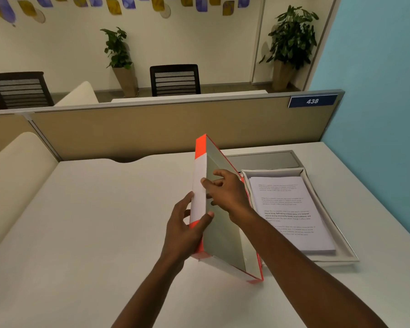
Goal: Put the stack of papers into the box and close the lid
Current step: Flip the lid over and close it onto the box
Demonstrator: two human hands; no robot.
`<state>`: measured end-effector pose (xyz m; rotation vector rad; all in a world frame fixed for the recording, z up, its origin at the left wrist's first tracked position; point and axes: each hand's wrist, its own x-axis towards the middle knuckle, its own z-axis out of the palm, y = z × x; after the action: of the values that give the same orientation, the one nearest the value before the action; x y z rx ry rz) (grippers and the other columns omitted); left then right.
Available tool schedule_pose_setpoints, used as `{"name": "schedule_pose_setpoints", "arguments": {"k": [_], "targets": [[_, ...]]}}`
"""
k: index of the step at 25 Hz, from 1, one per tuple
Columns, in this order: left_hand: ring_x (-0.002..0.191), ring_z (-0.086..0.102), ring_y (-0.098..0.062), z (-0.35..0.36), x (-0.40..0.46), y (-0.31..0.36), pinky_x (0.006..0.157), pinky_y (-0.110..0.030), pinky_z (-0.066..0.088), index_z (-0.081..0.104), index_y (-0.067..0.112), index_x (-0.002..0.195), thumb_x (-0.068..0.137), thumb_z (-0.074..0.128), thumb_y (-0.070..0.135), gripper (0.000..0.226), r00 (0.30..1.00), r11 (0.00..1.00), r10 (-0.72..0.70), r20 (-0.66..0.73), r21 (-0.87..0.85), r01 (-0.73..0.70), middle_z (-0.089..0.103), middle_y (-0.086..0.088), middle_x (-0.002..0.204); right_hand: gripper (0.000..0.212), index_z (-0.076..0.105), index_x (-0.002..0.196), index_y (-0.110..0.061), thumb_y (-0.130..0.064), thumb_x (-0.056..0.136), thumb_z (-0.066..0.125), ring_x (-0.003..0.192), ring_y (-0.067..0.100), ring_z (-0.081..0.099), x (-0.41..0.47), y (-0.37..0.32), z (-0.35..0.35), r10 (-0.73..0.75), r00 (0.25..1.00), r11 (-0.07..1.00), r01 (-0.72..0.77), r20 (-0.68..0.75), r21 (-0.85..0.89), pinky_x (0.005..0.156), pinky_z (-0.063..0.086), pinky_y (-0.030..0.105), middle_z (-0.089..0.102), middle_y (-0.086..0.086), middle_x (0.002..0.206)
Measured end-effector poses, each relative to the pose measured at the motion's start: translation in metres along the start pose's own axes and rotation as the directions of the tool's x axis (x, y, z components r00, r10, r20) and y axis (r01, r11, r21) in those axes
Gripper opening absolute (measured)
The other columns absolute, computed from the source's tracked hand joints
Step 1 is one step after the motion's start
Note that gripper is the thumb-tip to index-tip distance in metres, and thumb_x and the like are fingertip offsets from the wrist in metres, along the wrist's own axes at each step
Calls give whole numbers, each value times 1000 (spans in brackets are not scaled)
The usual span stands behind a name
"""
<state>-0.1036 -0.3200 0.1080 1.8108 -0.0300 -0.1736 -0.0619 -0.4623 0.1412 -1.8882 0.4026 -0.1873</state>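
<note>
A stack of printed papers [291,211] lies inside the open white box [341,237] on the right of the desk. The orange-and-white lid [223,233] stands tilted on its long edge just left of the box, its grey inside facing right. My left hand [185,233] grips the lid's upper rim from the left, thumb over the edge. My right hand [225,190] holds the same rim from the inside, fingers curled over it.
The white desk [92,233] stretches left and toward me. A tan partition [152,129] with a blue "438" sign [312,101] closes the back. A grey flat panel [263,160] lies behind the box. A blue wall [376,91] runs along the right.
</note>
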Motion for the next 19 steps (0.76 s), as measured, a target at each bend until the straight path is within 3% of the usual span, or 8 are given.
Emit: {"name": "schedule_pose_setpoints", "arguments": {"k": [3,5,8,11,15,19], "targets": [[104,61,-2,10,-1,6,74,-16,58,43,46,140,67,69,64,79,998,998,43,36,-51,-41,50,34,123,48,58,131,-10,-22,87,74,85,21,73,12,2,-10,88,996,988,-90,22,122,66,64,33,73,9,108],[104,61,2,13,2,5,63,-10,55,42,48,138,66,64,73,80,998,993,43,50,-112,-37,53,33,125,32,65,117,-9,-15,87,74,82,17,72,18,4,-19,86,996,982,-86,8,169,60,61,25,74,10,110],[114,65,-13,22,19,-13,82,-28,58,44,33,144,67,58,79,90,991,945,-79,104,-310,107,58,6,141,22,68,111,-9,-12,89,71,88,17,72,20,6,-38,91,996,968,-92,14,232,61,60,22,73,7,113],[130,57,-29,38,37,-47,102,-46,51,44,20,150,87,48,65,78,932,865,-298,205,-354,355,54,-9,149,20,69,111,-8,-12,92,67,90,17,73,17,5,-66,114,993,939,-116,27,323,67,61,26,74,7,111],[122,58,-30,67,44,-87,98,-46,51,46,14,147,97,43,63,70,795,721,-500,342,-345,602,58,-11,142,23,68,117,-10,-16,95,63,89,20,74,7,9,-109,115,991,906,-132,67,402,73,61,34,75,6,106],[116,68,-36,85,49,-98,101,-52,52,53,15,134,94,49,66,65,732,627,-516,444,-386,676,64,-15,130,29,64,124,-12,-20,97,59,98,30,72,-1,19,-141,106,990,876,-136,89,464,80,62,43,74,10,113]]}}
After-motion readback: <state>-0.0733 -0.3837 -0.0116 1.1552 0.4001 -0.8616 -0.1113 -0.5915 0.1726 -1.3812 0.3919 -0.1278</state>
